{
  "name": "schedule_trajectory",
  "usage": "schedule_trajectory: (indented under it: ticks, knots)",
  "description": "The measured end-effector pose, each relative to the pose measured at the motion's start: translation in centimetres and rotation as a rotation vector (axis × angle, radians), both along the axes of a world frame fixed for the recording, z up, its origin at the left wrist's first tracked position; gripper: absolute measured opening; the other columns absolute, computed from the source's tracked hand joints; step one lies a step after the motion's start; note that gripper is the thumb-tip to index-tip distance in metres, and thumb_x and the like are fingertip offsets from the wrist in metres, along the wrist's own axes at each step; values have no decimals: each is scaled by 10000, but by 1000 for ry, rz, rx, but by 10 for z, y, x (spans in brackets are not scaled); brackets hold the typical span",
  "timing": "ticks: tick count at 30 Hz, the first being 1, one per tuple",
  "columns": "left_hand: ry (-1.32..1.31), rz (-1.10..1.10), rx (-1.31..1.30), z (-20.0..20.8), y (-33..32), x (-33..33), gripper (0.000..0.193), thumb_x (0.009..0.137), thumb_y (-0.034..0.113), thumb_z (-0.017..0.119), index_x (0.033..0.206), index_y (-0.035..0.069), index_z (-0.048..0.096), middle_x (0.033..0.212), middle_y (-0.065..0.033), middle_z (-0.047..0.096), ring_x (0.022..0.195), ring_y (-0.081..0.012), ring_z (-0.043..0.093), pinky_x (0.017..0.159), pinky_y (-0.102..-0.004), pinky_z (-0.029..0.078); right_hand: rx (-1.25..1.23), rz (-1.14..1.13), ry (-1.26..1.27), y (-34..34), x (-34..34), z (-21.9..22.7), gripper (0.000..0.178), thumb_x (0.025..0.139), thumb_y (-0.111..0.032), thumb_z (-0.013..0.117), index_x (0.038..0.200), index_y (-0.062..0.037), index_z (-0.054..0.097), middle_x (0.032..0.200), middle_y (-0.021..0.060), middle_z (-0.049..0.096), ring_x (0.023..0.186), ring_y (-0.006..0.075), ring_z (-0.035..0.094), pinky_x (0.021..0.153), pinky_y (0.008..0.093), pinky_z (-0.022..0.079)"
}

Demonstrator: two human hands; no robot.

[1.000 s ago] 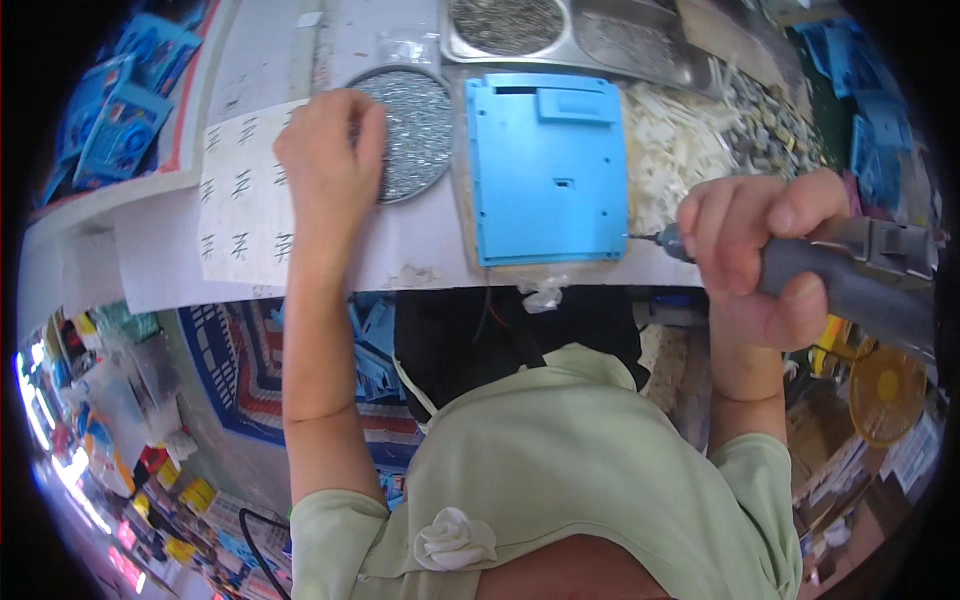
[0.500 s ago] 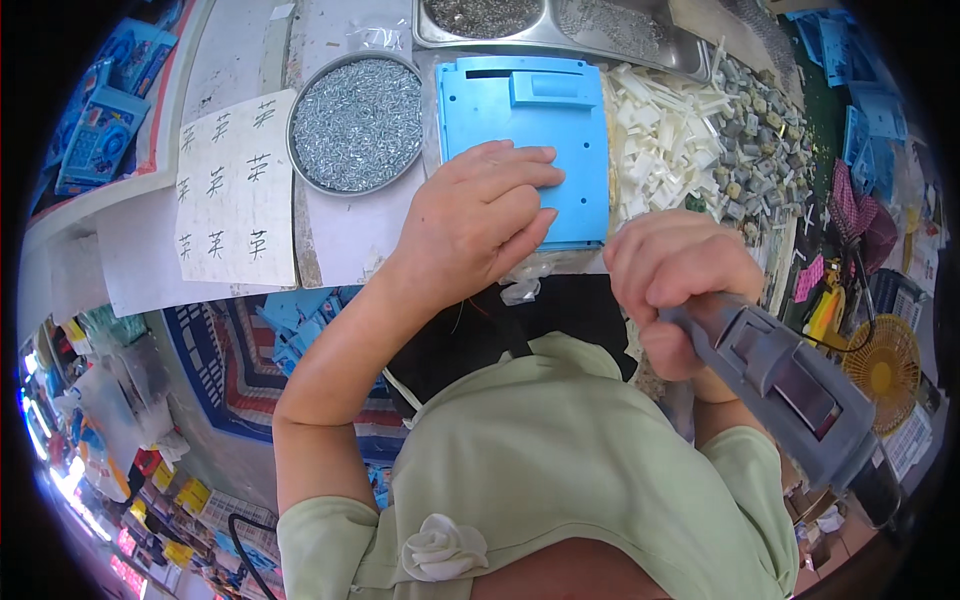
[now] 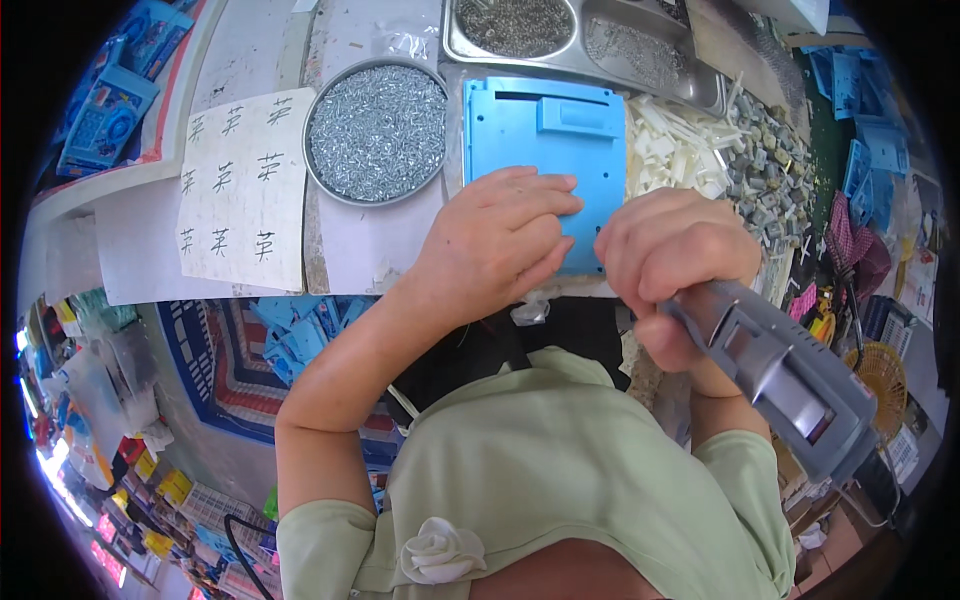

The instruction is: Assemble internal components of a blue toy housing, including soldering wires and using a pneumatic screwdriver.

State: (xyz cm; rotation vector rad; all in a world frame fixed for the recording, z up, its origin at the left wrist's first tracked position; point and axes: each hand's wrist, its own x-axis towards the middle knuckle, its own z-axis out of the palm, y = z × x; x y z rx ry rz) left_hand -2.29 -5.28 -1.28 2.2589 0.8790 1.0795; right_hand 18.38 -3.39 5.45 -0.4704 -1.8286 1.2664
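Note:
A light-blue plastic panel [image 3: 555, 155] with small holes, a slot and a raised block lies flat on the table in front of me. My left hand [image 3: 505, 235] rests over its lower left part, fingers stretched across the surface. Wrapped round a grey electric screwdriver [image 3: 795, 385] is my right hand [image 3: 680, 250], beside the panel's lower right corner. The tool's body slants down to the right from my fist; its tip is hidden under the hand. A round metal dish of small silver screws [image 3: 375, 130] stands left of the panel.
White plastic strips [image 3: 670, 150] and small grey motor-like parts [image 3: 765, 150] are heaped right of the panel. Behind is a steel tray [image 3: 590, 65] of small metal parts. A marked paper sheet [image 3: 240, 190] lies left. Below the table edge, a basket [image 3: 200, 370] holds blue pieces.
The view has shifted, so the table's things sit lower and further right. My right hand and the screwdriver have come closer over the panel's lower right corner. My left hand stays on the panel.

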Motion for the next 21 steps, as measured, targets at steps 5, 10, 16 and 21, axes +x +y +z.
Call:
schedule_trajectory:
  ticks: [5,10,16,21]
  knots:
    - [5,-7,-7,1,1,0,226,828,64,753,732,34,551,1135,-111,731,1131,-292,698,961,-474,554,-145,31,280,29,11,2,298,917,-278,742,894,-83,518,610,1,541,504,165,533,576,355,497]
    - [16,-7,-24,0,2,0,211,824,65,757,737,40,566,1135,-106,730,1136,-289,695,966,-472,553,-131,-2,261,37,3,-9,193,875,-87,734,863,-21,554,722,68,554,601,179,548,590,335,467]
    - [31,-4,-48,0,-1,-5,179,823,70,762,765,43,594,1150,-100,728,1147,-279,693,966,-473,555,-168,118,262,58,8,-1,176,907,-141,682,864,-36,547,659,37,532,572,163,521,604,333,465]
    - [18,-16,-51,2,-2,-1,180,812,68,768,784,44,592,1153,-96,726,1158,-277,690,964,-469,557,-70,5,284,107,14,-10,141,958,-188,559,914,-79,480,598,-2,476,541,135,457,677,362,482]
